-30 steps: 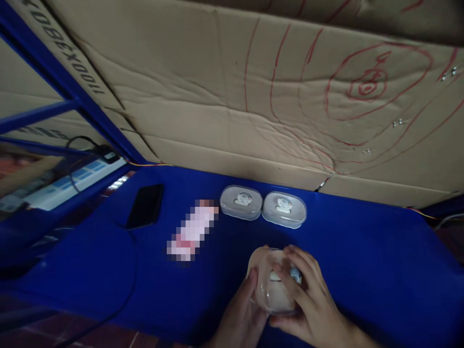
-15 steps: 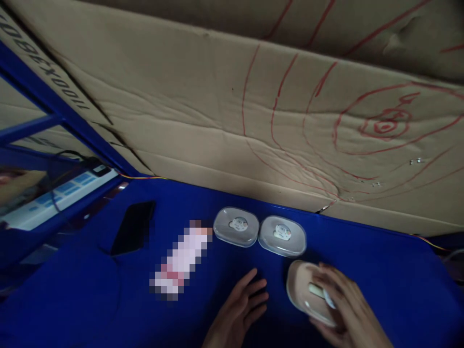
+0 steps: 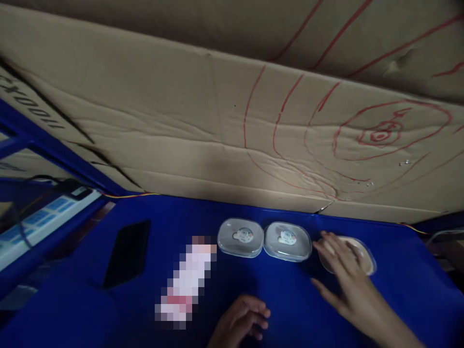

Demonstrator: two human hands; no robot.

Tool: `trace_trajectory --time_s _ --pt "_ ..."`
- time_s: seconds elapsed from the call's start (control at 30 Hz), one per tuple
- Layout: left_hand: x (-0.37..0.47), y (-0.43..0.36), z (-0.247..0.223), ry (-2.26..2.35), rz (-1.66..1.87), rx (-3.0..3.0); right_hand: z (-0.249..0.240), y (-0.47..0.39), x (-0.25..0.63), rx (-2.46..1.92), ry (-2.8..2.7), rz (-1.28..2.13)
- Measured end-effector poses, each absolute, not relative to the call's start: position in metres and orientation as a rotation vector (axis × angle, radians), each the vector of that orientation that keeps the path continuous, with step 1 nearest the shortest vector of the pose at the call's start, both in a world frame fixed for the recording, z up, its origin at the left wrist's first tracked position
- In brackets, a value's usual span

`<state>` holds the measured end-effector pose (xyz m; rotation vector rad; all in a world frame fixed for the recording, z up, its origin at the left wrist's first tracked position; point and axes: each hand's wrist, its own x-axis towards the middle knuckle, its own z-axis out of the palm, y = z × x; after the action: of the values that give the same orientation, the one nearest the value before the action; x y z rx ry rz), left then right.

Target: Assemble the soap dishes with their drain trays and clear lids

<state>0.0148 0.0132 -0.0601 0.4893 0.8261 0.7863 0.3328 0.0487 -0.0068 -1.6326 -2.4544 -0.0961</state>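
The labels on the 2 clear, rounded-oval plastic containers, the left container and the middle container, are whitish with small print too blurred to read. On the tan cardboard panel behind, black characters lie tilted at the left; "1100X" can be made out, the next sign cut by the edge. Red rings are hand-drawn at right. A pink-and-white oblong is masked by blocks, so any writing on it is hidden.

The counter is a plain deep blue. A blue frame bar slants along the left beside a white power strip with blue socket faces; a black flat slab like a phone lies nearer.

The beige, clear-edged oval container sits on the counter right of the middle container, partly under the right hand. That hand's fingers are spread, thumb well apart, with no grip closed; contact cannot be told. The left hand has loosely curled fingers, nothing visible in them, above the counter's near side.
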Motion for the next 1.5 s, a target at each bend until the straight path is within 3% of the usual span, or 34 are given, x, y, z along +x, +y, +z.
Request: trace_trajectory --time_s 0.23,0.43,0.6,0.9,1.13,1.37,1.5 --pt "0.026 -0.002 -0.043 0.994 1.073 0.458 0.006 0.118 0.194 -1.221 -2.738 0.016" --pt "0.031 -0.027 -0.053 0.971 1.186 0.343 0.007 0.162 0.161 -1.206 -2.812 0.108" --pt "0.021 -0.031 -0.069 0.921 1.144 0.179 -0.001 0.129 0.163 -1.241 -2.795 0.159" --pt "0.014 -0.027 -0.056 0.716 1.112 -0.174 0.016 0.047 0.194 -1.332 -2.643 0.441" --pt "0.013 -0.034 -0.070 0.699 1.102 -0.126 0.018 0.024 0.192 -1.284 -2.582 0.727" --pt "-0.016 -0.054 -0.051 0.960 1.306 0.072 0.000 0.010 0.185 -1.270 -2.570 0.810" --pt "-0.011 -0.062 -0.049 0.732 1.191 -0.090 -0.002 -0.003 0.177 -1.198 -2.545 0.878"
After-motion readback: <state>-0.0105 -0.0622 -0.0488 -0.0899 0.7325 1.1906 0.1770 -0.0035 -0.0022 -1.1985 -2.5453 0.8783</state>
